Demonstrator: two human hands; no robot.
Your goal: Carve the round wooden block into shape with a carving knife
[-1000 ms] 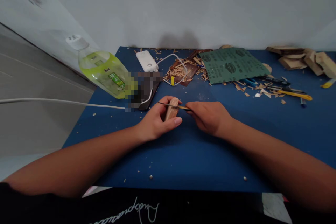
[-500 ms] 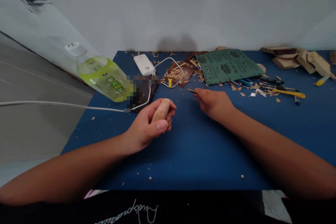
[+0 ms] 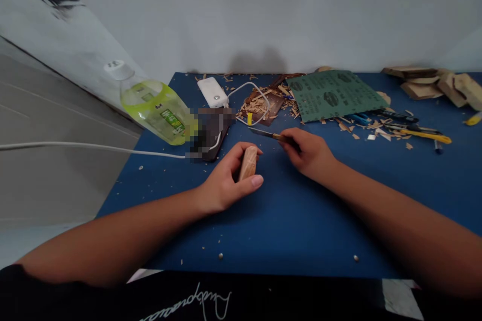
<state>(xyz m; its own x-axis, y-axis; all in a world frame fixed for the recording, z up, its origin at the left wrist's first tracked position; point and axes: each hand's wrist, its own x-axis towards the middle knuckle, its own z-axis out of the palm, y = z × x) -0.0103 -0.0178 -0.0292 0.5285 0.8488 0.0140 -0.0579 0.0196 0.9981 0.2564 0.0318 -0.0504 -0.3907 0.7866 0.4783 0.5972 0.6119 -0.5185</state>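
Observation:
A small carved piece of light wood (image 3: 248,163) rests in my left hand (image 3: 229,178), fingers curled behind it and thumb along its near side. To the right, my right hand (image 3: 307,150) is closed around the handle of a knife (image 3: 263,133), whose thin blade points left, above and beyond the wood. Blade and wood are apart. Both hands are over the blue table (image 3: 286,230). Behind the knife lies a heap of wood shavings (image 3: 258,105).
A bottle of yellow-green liquid (image 3: 154,110) stands at the left by a dark phone (image 3: 218,143) and a cabled white power bank (image 3: 213,92). Green sandpaper (image 3: 335,95), a yellow cutter (image 3: 425,135) and wood blocks (image 3: 422,89) lie at the back right.
The knife's blade now shows fully, pointing left. My left hand has moved right with the wood, which is turned more upright, and its thumb is straighter. The view has shifted slightly.

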